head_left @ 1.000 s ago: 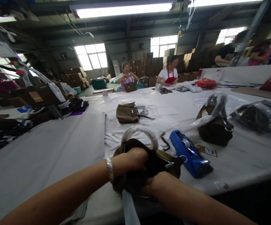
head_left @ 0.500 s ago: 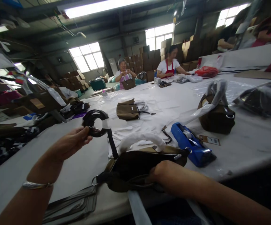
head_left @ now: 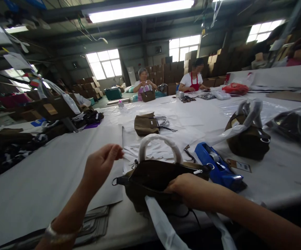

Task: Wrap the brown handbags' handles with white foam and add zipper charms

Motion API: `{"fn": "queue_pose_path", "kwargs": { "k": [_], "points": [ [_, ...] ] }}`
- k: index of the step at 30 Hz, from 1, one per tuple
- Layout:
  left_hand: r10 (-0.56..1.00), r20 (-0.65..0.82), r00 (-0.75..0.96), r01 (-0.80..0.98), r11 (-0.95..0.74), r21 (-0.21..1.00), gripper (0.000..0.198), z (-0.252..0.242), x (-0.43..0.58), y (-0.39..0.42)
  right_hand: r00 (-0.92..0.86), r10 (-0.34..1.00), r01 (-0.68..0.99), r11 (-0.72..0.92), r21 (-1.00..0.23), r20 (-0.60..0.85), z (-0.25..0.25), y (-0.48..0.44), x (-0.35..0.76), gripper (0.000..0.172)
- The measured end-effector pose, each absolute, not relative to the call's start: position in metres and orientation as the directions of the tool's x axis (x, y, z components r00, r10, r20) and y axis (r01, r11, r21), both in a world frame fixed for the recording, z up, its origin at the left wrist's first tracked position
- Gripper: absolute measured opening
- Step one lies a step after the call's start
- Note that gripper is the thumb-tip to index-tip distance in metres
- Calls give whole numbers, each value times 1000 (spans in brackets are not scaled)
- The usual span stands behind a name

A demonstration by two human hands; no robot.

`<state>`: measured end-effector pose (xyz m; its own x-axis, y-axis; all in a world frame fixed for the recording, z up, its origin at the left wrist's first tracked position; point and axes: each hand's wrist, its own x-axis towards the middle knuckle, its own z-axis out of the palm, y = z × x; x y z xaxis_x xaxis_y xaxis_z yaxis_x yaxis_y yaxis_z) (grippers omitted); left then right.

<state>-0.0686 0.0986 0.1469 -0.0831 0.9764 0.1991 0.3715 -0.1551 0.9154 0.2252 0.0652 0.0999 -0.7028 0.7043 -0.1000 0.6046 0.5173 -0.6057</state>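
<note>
Because its mouth lies spread and its walls sag, the bag [head_left: 140, 198] is judged soft and light, with little stiffness of its own. It sits on the table [head_left: 49, 173] at the near edge, directly in front of the person. The cloth appears matt and unlikely to slip; the wrapping on the far handle [head_left: 157, 136] looks smooth and could slide under the fingers. That handle stands upright in an arch; the near handle [head_left: 157, 222] hangs down over the table edge. For lifting, the handles are the natural hold; for steadying, the rim is better. The zip pull [head_left: 198, 172] and the end ring [head_left: 114, 181] are small and suit only a fingertip grip.

The right hand [head_left: 185, 189] is curled at the near rim, touching it; the fingertips are hidden, so how tightly they close cannot be told. The left hand [head_left: 101, 165] is raised beside the bag, clear of it, thumb and forefinger drawn near each other. No object shows between them, though a thin one cannot be ruled out.

Just right of the bag stands a blue tape dispenser [head_left: 216, 168]. White strips [head_left: 132, 152] lie beyond the bag, with a smaller bag [head_left: 146, 125] past them.
</note>
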Motion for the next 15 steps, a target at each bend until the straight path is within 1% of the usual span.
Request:
{"fn": "queue_pose_path", "kwargs": {
  "k": [1, 2, 3, 4, 5, 7, 8, 9, 11, 12, 13, 15],
  "points": [
    [939, 330, 94, 504, -331, 798, 22, 152, -58, 78, -715, 690, 612, 539, -579, -113, 100, 67, 223, 40],
    [885, 360, 295, 575, -465, 673, 20, 153, -45, 58, -725, 678, 621, 564, -545, -124, 100, 68, 221, 39],
    [829, 336, 447, 608, -557, 565, 22, 150, -32, 41, -727, 674, 631, 579, -516, -132, 100, 69, 219, 37],
    [789, 265, 555, 643, -609, 465, 30, 144, -18, 28, -729, 671, 636, 590, -498, -137, 101, 70, 218, 37],
    [753, 216, 622, 655, -651, 384, 39, 136, -6, 20, -734, 665, 632, 592, -499, -141, 103, 72, 217, 38],
    [741, 122, 660, 689, -662, 294, 49, 117, 13, 16, -749, 640, 609, 565, -557, -169, 108, 78, 221, 40],
    [751, 120, 649, 710, -655, 257, 49, 108, 19, 18, -755, 626, 596, 531, -602, -196, 112, 83, 224, 41],
    [768, 140, 625, 735, -640, 224, 44, 100, 22, 23, -753, 614, 593, 479, -647, -236, 115, 90, 228, 42],
    [791, 226, 569, 778, -606, 166, 22, 86, 24, 33, -732, 597, 606, 350, -714, -329, 120, 105, 232, 47],
    [792, 273, 546, 789, -596, 149, 11, 81, 24, 37, -715, 592, 622, 293, -726, -373, 121, 113, 232, 51],
    [783, 305, 542, 787, -600, 143, 4, 75, 24, 40, -701, 584, 639, 260, -724, -409, 120, 120, 230, 54],
    [688, 380, 618, 708, -697, 113, 8, 66, 22, 45, -698, 559, 666, 275, -694, -448, 112, 129, 219, 54]
  ]
}}
